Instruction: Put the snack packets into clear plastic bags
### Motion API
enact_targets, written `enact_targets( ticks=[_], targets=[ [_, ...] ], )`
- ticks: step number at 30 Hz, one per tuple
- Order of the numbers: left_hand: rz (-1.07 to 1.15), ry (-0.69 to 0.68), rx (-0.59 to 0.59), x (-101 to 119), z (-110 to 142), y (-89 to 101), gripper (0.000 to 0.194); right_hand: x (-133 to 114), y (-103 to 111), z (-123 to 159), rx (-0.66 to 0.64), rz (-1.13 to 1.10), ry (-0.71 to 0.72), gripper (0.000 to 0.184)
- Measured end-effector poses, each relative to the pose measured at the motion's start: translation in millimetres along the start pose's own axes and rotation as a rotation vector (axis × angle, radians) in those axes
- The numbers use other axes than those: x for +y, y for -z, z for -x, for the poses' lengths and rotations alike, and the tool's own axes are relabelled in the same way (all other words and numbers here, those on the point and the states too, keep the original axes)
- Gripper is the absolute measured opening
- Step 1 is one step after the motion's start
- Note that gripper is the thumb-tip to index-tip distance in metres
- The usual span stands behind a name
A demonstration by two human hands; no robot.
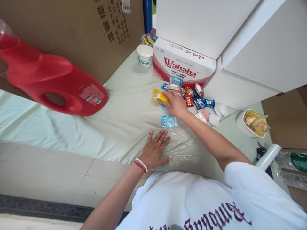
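Observation:
My right hand (177, 103) is closed on a yellow snack packet (159, 96), at the left edge of a pile of small wrapped snacks. My left hand (155, 150) lies flat with its fingers spread, touching the edge of a clear plastic bag (183, 143) on the cloth. Between the two hands lies a light blue packet (169, 121). In the pile I see a red packet (189, 100), a dark blue packet (199, 103) and another light blue packet (176, 80). White wrapped pieces (213, 119) lie to the right. My right hand hides part of the pile.
Behind the pile stands a Wahaha water carton (184, 64), with a paper cup (145, 55) to its left. A white tub (242, 123) holds yellow-wrapped food on the right. A large red jug (64, 84) stands at left before a cardboard box (79, 28).

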State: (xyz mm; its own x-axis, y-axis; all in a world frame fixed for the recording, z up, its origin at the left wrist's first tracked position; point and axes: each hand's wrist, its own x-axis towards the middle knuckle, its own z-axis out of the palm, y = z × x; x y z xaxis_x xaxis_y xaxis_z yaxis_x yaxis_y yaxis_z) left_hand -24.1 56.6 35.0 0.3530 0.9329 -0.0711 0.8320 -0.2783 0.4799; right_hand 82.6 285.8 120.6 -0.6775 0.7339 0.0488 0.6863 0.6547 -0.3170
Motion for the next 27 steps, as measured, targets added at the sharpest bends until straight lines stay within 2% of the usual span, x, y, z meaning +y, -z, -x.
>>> enact_targets(
  ticks=[2, 4, 6, 8, 11, 13, 15, 17, 20, 22, 23, 25, 27],
  targets=[
    [-0.001, -0.004, 0.002, 0.1, -0.6, -1.3, 0.102, 11.7, 20.3, 59.5, 0.084, -0.140, 0.012, 0.052],
    [0.003, -0.002, 0.001, 0.0, -1.4, -1.3, 0.107, 22.6, 28.9, 119.1, 0.095, -0.254, 0.027, 0.052],
    [0.005, 0.004, 0.004, 0.1, -2.2, -1.2, 0.107, 29.7, 20.5, 169.6, 0.050, -0.291, 0.020, 0.052],
    [-0.005, 0.018, 0.024, 1.3, -2.8, -2.1, 0.095, 32.9, -0.5, 204.7, -0.037, -0.244, -0.025, 0.053],
    [-0.072, 0.090, 0.109, 5.6, -0.6, -6.1, 0.071, 33.9, -27.0, 231.0, -0.163, -0.168, -0.087, 0.057],
    [-0.140, 0.139, 0.194, 9.4, 4.7, -8.9, 0.066, 34.6, -27.2, 243.7, -0.117, -0.196, -0.091, 0.059],
    [-0.173, 0.093, 0.238, 12.5, 12.8, -10.0, 0.058, 36.9, -16.1, 262.6, -0.002, -0.258, -0.060, 0.058],
    [-0.136, -0.060, 0.177, 13.5, 21.4, -8.8, 0.051, 41.0, -4.8, 289.1, 0.024, -0.298, 0.012, 0.056],
    [-0.015, -0.248, 0.005, 10.8, 31.4, -4.6, 0.050, 48.8, -5.9, 332.0, -0.065, -0.286, 0.082, 0.051],
    [0.036, -0.274, -0.055, 7.7, 36.5, -2.6, 0.058, 53.3, -16.7, 352.9, -0.042, -0.294, 0.057, 0.035],
    [0.053, -0.266, -0.062, 6.3, 39.0, -1.9, 0.055, 54.8, -21.8, 359.5, -0.005, -0.319, 0.041, 0.028],
    [0.105, -0.227, -0.049, 4.3, 43.7, -0.6, 0.033, 56.1, -26.3, 363.9, 0.052, -0.406, 0.014, 0.026],
    [0.195, -0.163, -0.019, 3.3, 46.3, 2.7, 0.027, 56.7, -20.6, 358.0, 0.046, -0.516, -0.016, 0.024]
  ],
)
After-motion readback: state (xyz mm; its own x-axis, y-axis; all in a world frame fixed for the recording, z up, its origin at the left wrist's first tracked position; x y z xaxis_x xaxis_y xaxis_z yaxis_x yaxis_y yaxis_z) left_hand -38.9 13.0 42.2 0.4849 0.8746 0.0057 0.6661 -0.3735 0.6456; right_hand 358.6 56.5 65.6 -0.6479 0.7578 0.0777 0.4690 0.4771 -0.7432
